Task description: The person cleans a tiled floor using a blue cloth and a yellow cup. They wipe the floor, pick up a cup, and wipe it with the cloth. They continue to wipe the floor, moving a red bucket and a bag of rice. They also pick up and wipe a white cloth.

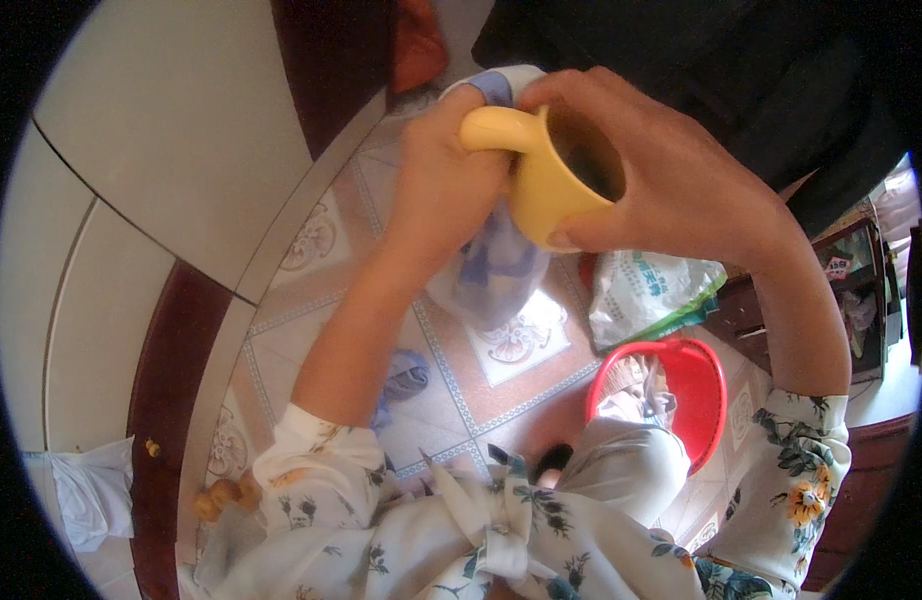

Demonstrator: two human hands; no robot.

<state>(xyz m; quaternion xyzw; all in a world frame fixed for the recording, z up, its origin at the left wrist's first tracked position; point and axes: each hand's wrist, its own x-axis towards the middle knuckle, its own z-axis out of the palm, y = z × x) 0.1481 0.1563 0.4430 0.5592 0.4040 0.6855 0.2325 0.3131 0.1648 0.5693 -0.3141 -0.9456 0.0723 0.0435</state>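
A yellow mug (555, 176) is tilted in front of me, with its opening facing right. My right hand (648, 165) grips it, thumb low on the rim and fingers over the top side. The inside of the mug is dark, and I cannot tell whether it holds anything. My left hand (450, 184) is closed on a white and blue cloth (498, 281), which hangs blurred below the hand. Another part of this cloth shows above, between both hands. The mug's curved handle (498, 129) passes in front of my left hand.
Below right, a red plastic tub (720, 390) holds some light cloth. A white and green plastic bag (648, 292) with writing lies behind it. A greyish cloth (407, 375) lies on the tiled floor (461, 405). A white bag (93, 495) hangs at left.
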